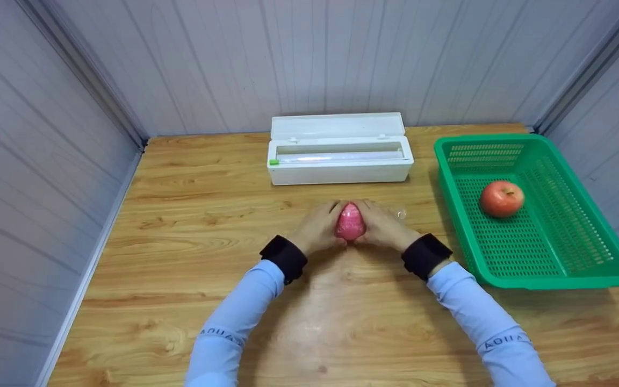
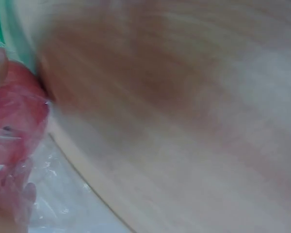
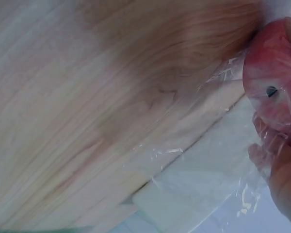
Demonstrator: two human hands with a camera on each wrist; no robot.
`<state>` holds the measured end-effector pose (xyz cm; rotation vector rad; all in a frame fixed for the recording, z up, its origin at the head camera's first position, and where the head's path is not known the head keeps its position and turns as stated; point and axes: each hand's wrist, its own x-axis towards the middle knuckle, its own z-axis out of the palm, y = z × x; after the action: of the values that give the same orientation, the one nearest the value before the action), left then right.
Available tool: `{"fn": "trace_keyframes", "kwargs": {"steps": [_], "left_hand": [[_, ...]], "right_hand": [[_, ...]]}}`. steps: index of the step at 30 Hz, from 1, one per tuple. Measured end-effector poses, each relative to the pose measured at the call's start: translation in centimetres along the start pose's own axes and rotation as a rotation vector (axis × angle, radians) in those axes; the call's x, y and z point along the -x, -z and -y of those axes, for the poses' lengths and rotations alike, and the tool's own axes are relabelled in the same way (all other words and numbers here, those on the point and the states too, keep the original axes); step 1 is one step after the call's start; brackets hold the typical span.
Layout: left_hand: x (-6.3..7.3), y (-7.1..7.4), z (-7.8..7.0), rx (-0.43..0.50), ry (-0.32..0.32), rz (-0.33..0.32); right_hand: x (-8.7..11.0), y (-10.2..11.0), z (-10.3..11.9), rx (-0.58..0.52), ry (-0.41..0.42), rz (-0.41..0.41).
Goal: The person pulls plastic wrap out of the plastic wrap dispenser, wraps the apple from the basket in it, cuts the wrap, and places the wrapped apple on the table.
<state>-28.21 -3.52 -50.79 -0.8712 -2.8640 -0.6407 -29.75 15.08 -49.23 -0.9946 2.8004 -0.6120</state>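
Both hands hold a red apple (image 1: 351, 223) between them over the middle of the table. My left hand (image 1: 316, 230) grips its left side and my right hand (image 1: 387, 226) its right side, with thumbs on the near side. Clear plastic film (image 2: 63, 189) covers the apple, wrinkled and shiny in the left wrist view. Loose film (image 3: 247, 199) spreads out from it below the fingers in the right wrist view. A small bit of film (image 1: 401, 214) shows just beyond the right hand in the head view.
A white cling film box (image 1: 339, 174) stands at the back with its lid up, a roll inside and a green slider at its left end. To the right, a green basket (image 1: 556, 282) holds another apple (image 1: 502, 199). Pale panel walls (image 1: 223, 64) enclose the wooden table (image 1: 191, 242).
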Motion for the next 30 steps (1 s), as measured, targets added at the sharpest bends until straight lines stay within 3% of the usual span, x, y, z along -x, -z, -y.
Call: {"fn": "trace_keyframes", "kwargs": {"steps": [5,8,15,23,26,30], "left_hand": [[0.1,-0.2,0.0,0.013,0.012,0.001],[0.0,0.0,-0.4,0.018,0.068,0.043],[0.0,1.4,-1.8,0.055,0.235,0.145],[0.0,3.1,-2.9,0.105,0.281,0.175],[0.4,3.9,-2.9,0.210,0.321,0.191],[1.5,5.0,-2.4,0.474,0.426,0.174]], "right_hand": [[0.1,-0.1,-0.1,-0.065,-0.021,0.036],[0.5,-0.4,-0.1,-0.070,-0.013,0.026],[1.6,-1.1,0.7,-0.003,0.112,-0.110],[1.8,-1.5,0.9,0.025,0.139,-0.226],[1.9,-1.4,1.0,-0.007,0.106,-0.245],[2.3,-1.2,1.0,-0.062,0.053,-0.287]]}}
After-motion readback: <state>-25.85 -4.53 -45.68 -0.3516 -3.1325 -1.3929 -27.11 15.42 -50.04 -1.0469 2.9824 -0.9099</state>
